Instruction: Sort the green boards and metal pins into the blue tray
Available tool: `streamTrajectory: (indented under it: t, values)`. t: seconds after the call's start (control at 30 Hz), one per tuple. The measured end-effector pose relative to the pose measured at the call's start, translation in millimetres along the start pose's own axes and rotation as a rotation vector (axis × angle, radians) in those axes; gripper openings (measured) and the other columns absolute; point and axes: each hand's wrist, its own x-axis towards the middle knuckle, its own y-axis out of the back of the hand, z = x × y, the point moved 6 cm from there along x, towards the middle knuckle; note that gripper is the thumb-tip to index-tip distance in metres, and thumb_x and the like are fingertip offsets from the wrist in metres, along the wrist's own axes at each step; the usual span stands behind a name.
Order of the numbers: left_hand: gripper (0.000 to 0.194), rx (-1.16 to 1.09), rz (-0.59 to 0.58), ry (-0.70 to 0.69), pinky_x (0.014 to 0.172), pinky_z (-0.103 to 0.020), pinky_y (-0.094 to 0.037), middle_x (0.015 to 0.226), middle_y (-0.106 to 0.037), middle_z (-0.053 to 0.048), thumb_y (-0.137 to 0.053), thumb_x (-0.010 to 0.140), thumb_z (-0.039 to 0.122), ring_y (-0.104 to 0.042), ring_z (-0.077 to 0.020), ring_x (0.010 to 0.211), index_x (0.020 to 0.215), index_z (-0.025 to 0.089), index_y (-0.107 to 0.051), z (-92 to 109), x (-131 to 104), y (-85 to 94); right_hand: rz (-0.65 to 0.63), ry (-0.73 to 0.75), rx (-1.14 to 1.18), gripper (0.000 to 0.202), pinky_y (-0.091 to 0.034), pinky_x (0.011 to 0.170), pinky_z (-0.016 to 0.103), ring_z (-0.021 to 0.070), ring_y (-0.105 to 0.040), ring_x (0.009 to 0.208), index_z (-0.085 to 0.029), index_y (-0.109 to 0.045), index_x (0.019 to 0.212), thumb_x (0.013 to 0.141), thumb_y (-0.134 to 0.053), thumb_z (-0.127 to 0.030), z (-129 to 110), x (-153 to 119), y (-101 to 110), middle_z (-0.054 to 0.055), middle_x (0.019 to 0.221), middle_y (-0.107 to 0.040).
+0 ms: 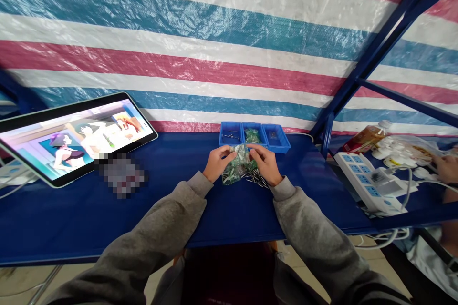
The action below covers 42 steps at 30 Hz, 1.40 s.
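Between my two hands is a small clear plastic bag (242, 153) with silvery pieces showing in it. My left hand (217, 163) pinches its left side, thumb and fingers closed. On the opposite side, my right hand (266, 164) is closed on the bag's edge. Just below lies a greenish clear bag (231, 176), partly covered by what I hold. Beside it is a loose pile of thin dark and silvery metal pins (258, 178), too small to tell exactly. Beyond my hands stand three joined blue bins (282, 145); the middle one holds small greenish bags (252, 135), the left a few thin metal pieces (233, 136).
A tablet (82, 138) playing a cartoon leans at the left, near a blurred-out item (123, 176). At right are a power strip (368, 183) with cables, a drink bottle (368, 134), white containers (393, 152) and another person's hand (447, 167). A blue metal frame (375, 40) rises there.
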Motion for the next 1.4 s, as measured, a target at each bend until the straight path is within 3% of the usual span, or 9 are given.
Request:
streamTrajectory:
  t: [0.1,0.17,0.27,0.4,0.6,0.83,1.03,1.13,1.4]
  values:
    - [0.032,-0.061,-0.008,0.043,0.064,-0.027,-0.047,0.063,-0.059,-0.001,-0.066,0.078,0.043,-0.056,-0.0151,0.062,0.065,0.015,-0.059,-1.9,1.2,-1.3,-0.046,0.151,-0.083,0.033,-0.056,0.075,0.035,0.0187,-0.065,0.087,-0.024,-0.058,0.124,0.093,-0.048,-0.029,-10.8,-1.4,-2.9,0.009,0.111,-0.064]
    - [0.032,-0.112,-0.065,0.085,0.066,-0.028,-0.049,0.063,-0.06,-0.002,-0.065,0.079,0.043,-0.058,-0.0155,0.063,0.066,0.014,-0.06,-2.9,1.0,-6.4,-0.077,0.263,-0.166,0.03,-0.054,0.085,0.039,0.0219,-0.061,0.104,-0.025,-0.06,0.119,0.091,-0.049,-0.025,-17.2,-2.6,-5.6,0.011,0.126,-0.055]
    - [0.031,-0.166,-0.084,0.119,0.065,-0.028,-0.05,0.071,-0.063,-0.003,-0.064,0.08,0.046,-0.06,-0.0168,0.068,0.08,0.015,-0.062,-2.5,-0.2,-10.0,-0.077,0.338,-0.243,0.021,-0.05,0.093,0.043,0.0228,-0.06,0.106,-0.024,-0.065,0.104,0.093,-0.048,-0.023,-20.1,-2.6,-6.6,0.011,0.117,-0.06]
    - [0.042,-0.156,-0.049,0.028,0.069,-0.028,-0.052,0.105,-0.063,-0.008,-0.053,0.087,0.054,-0.061,-0.0209,0.092,0.109,0.019,-0.059,3.7,-1.1,-5.6,-0.045,0.3,-0.28,0.016,-0.052,0.082,0.038,0.0216,-0.063,0.087,-0.021,-0.066,0.094,0.093,-0.052,-0.028,-17.4,-0.3,-3.9,0.008,0.089,-0.068]
    - [0.031,0.065,-0.073,-0.059,0.077,-0.032,-0.051,0.087,-0.068,-0.006,-0.067,0.079,0.046,-0.062,-0.021,0.082,0.087,0.016,-0.066,7.6,-1.8,-4.0,0.034,0.142,-0.231,0.032,-0.051,0.075,0.033,0.0184,-0.062,0.072,-0.023,-0.064,0.113,0.085,-0.063,-0.039,-10.3,0.9,3.6,0.003,0.083,-0.068]
    - [0.029,-0.051,-0.182,0.021,0.073,-0.033,-0.053,0.076,-0.068,-0.006,-0.064,0.083,0.042,-0.065,-0.0215,0.074,0.088,0.014,-0.067,8.0,-4.0,-11.6,0.089,0.131,-0.189,0.033,-0.051,0.072,0.031,0.0168,-0.06,0.068,-0.021,-0.065,0.109,0.083,-0.066,-0.041,-11.9,-0.1,6.9,0.002,0.077,-0.067]
    - [0.034,-0.018,-0.122,0.028,0.063,-0.029,-0.05,0.062,-0.056,-0.001,-0.065,0.081,0.045,-0.058,-0.0169,0.063,0.066,0.016,-0.059,5.4,-2.2,-8.2,-0.008,0.174,-0.218,0.029,-0.051,0.071,0.033,0.018,-0.061,0.071,-0.023,-0.069,0.108,0.089,-0.058,-0.042,-14.2,0.1,1.4,0.004,0.084,-0.069]
    - [0.033,-0.059,-0.13,0.052,0.061,-0.029,-0.05,0.063,-0.059,-0.001,-0.069,0.077,0.045,-0.057,-0.0161,0.061,0.067,0.015,-0.061,1.7,-0.5,-9.5,-0.011,0.183,-0.209,0.03,-0.052,0.074,0.034,0.0187,-0.061,0.075,-0.024,-0.067,0.114,0.093,-0.053,-0.04,-13.6,-0.5,1.8,0.005,0.085,-0.068]
    - [0.029,-0.196,-0.056,0.134,0.062,-0.03,-0.051,0.06,-0.061,-0.001,-0.071,0.074,0.042,-0.059,-0.0164,0.058,0.065,0.015,-0.065,-4.4,0.9,-5.9,-0.063,0.348,-0.2,0.03,-0.053,0.085,0.04,0.0223,-0.059,0.103,-0.027,-0.064,0.116,0.093,-0.045,-0.024,-24.4,-2.8,1.4,0.01,0.127,-0.052]
